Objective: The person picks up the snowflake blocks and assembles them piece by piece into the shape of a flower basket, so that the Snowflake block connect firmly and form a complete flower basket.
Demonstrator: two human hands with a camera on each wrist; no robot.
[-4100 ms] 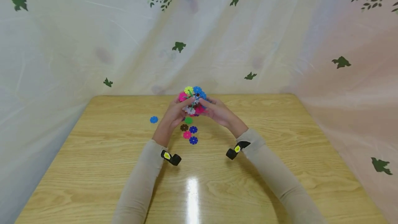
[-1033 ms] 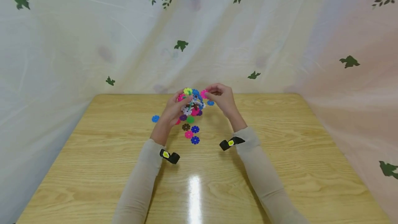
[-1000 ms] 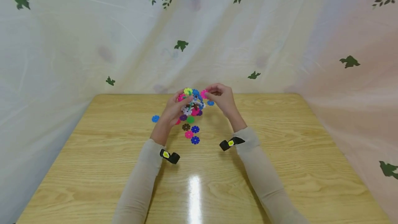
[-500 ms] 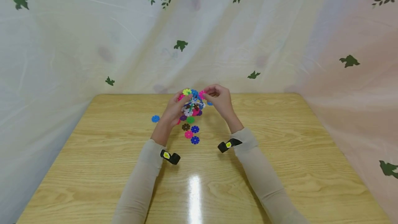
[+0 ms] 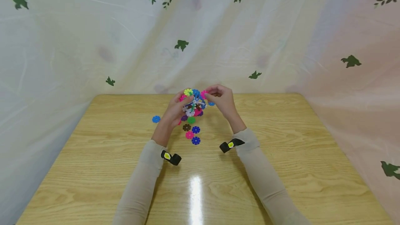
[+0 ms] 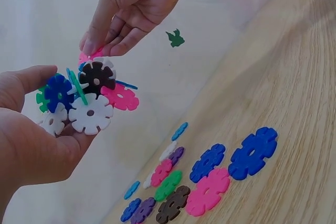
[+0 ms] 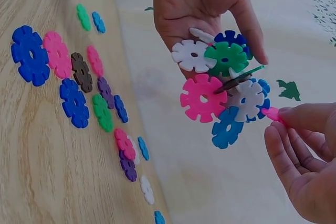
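Observation:
My left hand (image 5: 172, 111) holds a cluster of interlocked snowflake discs (image 6: 90, 113) above the table, its thumb over one side. White, pink, green, blue, brown and yellow discs make up the cluster. With thumb and fingers, my right hand (image 5: 223, 101) pinches a pink snowflake disc (image 7: 273, 114) at the cluster's right edge, against a blue and a white disc in the right wrist view. The fingertips hide most of that pink disc, so I cannot tell whether it is slotted in. The left fingers behind the cluster are partly hidden.
Several loose discs lie flat on the wooden table (image 5: 265, 169) under and in front of the hands, among them a brown disc (image 5: 186, 127) and a dark blue disc (image 5: 196, 140). A light blue disc (image 5: 156, 119) lies apart at left. A printed cloth (image 5: 140, 44) hangs behind.
About four seconds ago both hands gripped the cluster. Since then my right hand has come off it and now pinches a pink disc at its edge. Over the last second the hands barely shift.

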